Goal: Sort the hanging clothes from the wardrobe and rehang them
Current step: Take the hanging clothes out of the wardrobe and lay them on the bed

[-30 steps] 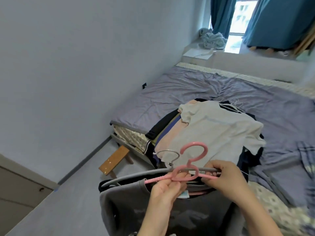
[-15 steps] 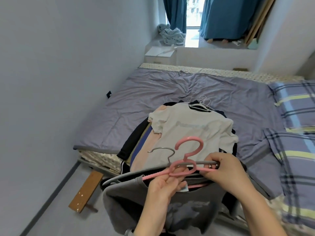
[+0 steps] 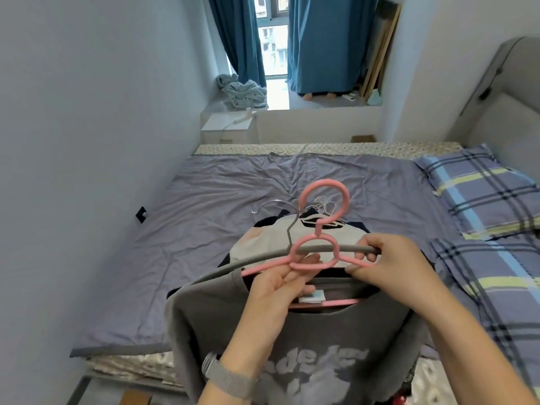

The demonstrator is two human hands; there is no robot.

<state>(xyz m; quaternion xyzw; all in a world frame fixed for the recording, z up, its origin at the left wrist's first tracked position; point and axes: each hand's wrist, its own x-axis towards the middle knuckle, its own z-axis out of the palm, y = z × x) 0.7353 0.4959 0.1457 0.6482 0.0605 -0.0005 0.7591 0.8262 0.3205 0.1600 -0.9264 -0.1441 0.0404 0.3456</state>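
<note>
Both hands, left (image 3: pixel 280 283) and right (image 3: pixel 388 258), grip a pink hanger (image 3: pixel 318 255) and grey hanger (image 3: pixel 263 257), lifting the grey T-shirt (image 3: pixel 321 352) clear of the bed's clothes pile (image 3: pixel 257 244) for sorting.

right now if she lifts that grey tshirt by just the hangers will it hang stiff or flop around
Probably floppy: the grey t-shirt already drapes and folds below the pink hanger and the grey hanger. It looks light, since the left hand and the right hand hold it up by the hangers alone. It may slide, as two hangers share one neckline.
</note>
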